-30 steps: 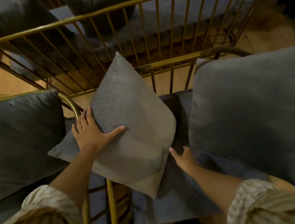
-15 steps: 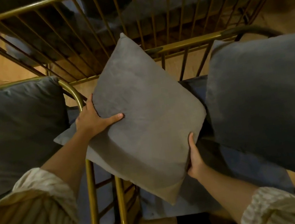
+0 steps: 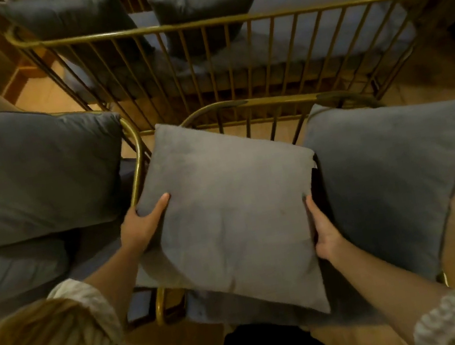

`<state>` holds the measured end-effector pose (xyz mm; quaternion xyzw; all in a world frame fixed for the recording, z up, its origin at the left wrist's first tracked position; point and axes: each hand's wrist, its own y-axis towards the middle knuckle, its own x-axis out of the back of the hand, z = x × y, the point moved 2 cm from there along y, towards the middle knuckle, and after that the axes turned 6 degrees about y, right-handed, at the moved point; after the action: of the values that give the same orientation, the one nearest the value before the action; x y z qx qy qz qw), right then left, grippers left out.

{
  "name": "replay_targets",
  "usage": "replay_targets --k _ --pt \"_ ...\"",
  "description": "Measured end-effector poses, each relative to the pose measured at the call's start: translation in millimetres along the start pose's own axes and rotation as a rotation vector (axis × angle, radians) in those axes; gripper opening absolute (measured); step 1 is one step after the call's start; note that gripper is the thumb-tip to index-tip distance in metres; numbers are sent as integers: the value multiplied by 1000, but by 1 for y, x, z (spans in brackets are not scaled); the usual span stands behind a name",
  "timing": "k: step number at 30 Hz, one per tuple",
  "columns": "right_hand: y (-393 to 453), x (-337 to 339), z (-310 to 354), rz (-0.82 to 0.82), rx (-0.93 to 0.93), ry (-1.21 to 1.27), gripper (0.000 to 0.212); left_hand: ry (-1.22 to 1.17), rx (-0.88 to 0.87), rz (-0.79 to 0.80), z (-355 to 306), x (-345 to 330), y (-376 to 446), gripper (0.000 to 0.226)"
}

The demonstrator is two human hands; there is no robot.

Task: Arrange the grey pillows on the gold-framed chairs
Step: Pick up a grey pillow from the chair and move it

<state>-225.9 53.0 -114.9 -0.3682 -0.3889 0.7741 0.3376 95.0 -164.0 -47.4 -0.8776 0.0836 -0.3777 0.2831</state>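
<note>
I hold a light grey square pillow (image 3: 233, 213) flat over the seat of the gold-framed chair (image 3: 239, 104) in front of me. My left hand (image 3: 142, 225) grips its left edge, thumb on top. My right hand (image 3: 325, 231) grips its right edge. A larger dark grey pillow (image 3: 387, 181) leans on the same chair to the right. Another big dark grey pillow (image 3: 28, 175) rests on the neighbouring gold-framed chair (image 3: 136, 157) at the left.
A long gold-railed bench (image 3: 225, 22) stands behind, carrying two dark grey pillows (image 3: 204, 7) at its left end and a bare blue-grey seat cushion (image 3: 330, 19) on the right. Tan floor shows at the right and below the chairs.
The light pillow has turned from a diamond tilt to nearly square and moved right, over the seat. My right hand shifted up onto its right edge; my left hand slid to the left edge.
</note>
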Motion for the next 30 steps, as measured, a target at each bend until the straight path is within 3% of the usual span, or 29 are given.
replay_targets --k 3,11,18,23,25,28,30 --pt "-19 8 13 80 28 -76 78 -62 73 -113 22 4 -35 113" --pt "-62 -21 34 225 127 -260 66 -171 47 -394 45 48 -115 106" --pt "-91 -97 36 430 120 -444 56 -241 42 -614 93 98 -170 93" --pt "-109 -165 14 583 200 -684 115 -289 127 -633 138 134 -185 100" --pt "-112 -193 3 629 257 -737 116 -300 163 -646 152 150 -183 100" --pt "-111 -241 -16 684 296 -777 99 -384 228 -676 171 178 -172 109" --pt "-107 -274 -28 683 326 -803 110 -415 242 -680 181 196 -161 110"
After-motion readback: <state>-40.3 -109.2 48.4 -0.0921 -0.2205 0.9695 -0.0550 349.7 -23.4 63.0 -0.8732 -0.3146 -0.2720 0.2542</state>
